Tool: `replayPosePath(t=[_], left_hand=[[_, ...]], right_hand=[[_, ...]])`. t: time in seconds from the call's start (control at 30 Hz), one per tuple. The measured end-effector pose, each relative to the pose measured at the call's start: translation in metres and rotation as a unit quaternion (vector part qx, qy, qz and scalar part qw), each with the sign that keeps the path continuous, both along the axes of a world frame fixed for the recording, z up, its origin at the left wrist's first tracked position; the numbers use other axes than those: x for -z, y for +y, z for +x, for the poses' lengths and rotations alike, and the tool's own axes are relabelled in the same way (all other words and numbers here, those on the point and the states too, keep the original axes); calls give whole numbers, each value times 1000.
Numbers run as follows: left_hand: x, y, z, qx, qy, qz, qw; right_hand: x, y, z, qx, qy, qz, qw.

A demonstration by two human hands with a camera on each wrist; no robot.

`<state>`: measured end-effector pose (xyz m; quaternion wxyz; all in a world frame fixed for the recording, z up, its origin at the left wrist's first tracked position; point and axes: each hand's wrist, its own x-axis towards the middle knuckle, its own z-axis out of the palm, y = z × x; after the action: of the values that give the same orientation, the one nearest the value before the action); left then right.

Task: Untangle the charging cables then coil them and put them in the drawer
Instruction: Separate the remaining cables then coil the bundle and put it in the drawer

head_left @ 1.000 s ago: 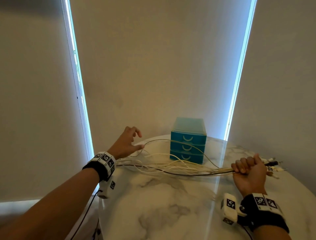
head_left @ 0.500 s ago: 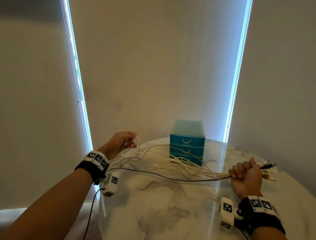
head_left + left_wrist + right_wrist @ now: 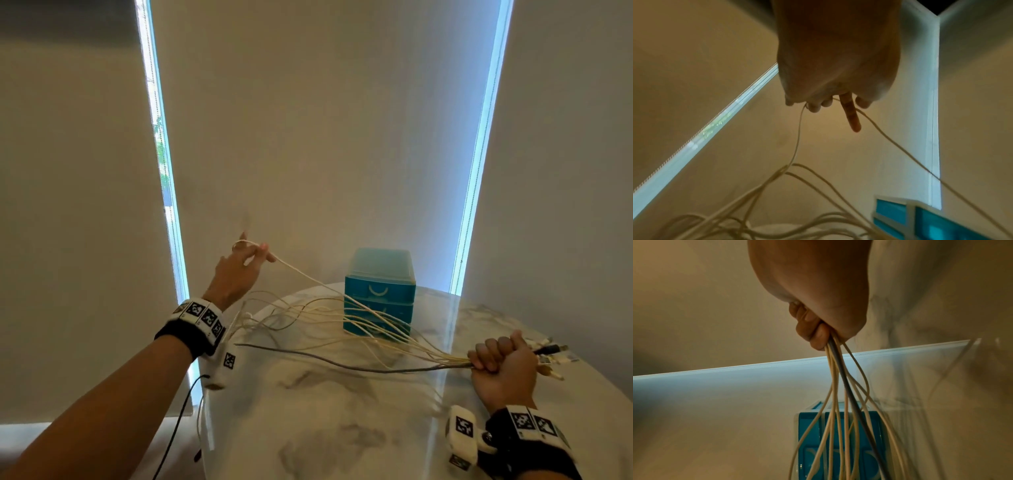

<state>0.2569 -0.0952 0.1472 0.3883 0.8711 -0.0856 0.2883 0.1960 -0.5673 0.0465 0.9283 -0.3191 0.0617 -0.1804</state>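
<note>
A bundle of several white charging cables and one grey cable point(image 3: 325, 329) point(image 3: 840, 402) stretches across the marble table point(image 3: 342, 428). My right hand point(image 3: 503, 359) point(image 3: 818, 331) grips the bundle in a fist at the right, with the plugs point(image 3: 551, 354) sticking out past it. My left hand point(image 3: 246, 260) point(image 3: 830, 102) is raised above the table's left edge and holds one white cable point(image 3: 301, 274) point(image 3: 797, 138) looped over its curled fingers, the index finger straight. A blue drawer unit point(image 3: 378, 291) point(image 3: 838, 443) with all drawers shut stands behind the cables.
Closed window blinds point(image 3: 325, 137) with bright gaps stand close behind the table. The table's left edge point(image 3: 205, 411) lies under my left wrist, with a black wire point(image 3: 178, 421) hanging from the wrist camera.
My left hand has risen and moved to the right, lifting one white cable up out of the bundle. My right hand has kept its grip in place.
</note>
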Motion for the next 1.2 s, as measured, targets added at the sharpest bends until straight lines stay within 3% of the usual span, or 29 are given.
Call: replayPosePath(t=[0.07,0.13,0.2,0.23,0.3,0.33,0.37,0.4,0.43,0.47,0.5,0.53,0.57,0.63,0.77,0.87,1.0,1.07,1.2], left_hand=[[4,17,9,-48,-19,134,990],[6,34,11,-87,-73,277,954],[11,52,13,-129,-147,433,880],[11,58,10,-158,-143,508,835],[11,68,6,-210,-49,626,750],[8,69,4,-225,8,658,719],[4,68,-1,-227,48,667,708],[0,65,-5,-216,78,646,727],[-6,60,-11,-192,107,588,778],[-11,54,-15,-149,148,490,846],[-17,48,-18,-90,196,353,911],[-22,42,-21,-28,222,197,954],[-28,38,-24,17,216,42,975],[-38,33,-25,73,177,-198,961],[-45,32,-17,136,127,-438,880],[-45,37,-6,123,38,-553,823],[-45,42,0,133,-53,-589,796],[-43,43,-1,141,-49,-562,814],[-28,40,-6,78,93,-351,928]], right_hand=[[1,-2,0,7,-3,2,1000],[1,-5,0,14,-3,-2,1000],[1,-8,-2,24,-5,-15,1000],[0,-9,-3,27,-10,-22,999],[1,-9,-5,33,-10,-34,999],[0,-9,-4,35,-8,-39,999],[0,-8,-3,39,-4,-42,998],[-1,-7,-2,44,2,-45,998],[-1,-6,-1,48,8,-47,998],[-2,-5,0,51,9,-51,997],[-1,-4,1,53,9,-53,997],[-1,-4,1,54,10,-53,997],[-1,-4,0,56,13,-52,997],[1,-6,0,63,22,-47,997],[2,-9,0,66,34,-43,996],[5,-13,0,63,45,-31,996],[6,-13,-3,68,55,-28,996],[6,-14,-2,74,61,-22,995],[9,-18,1,77,70,-13,994]])
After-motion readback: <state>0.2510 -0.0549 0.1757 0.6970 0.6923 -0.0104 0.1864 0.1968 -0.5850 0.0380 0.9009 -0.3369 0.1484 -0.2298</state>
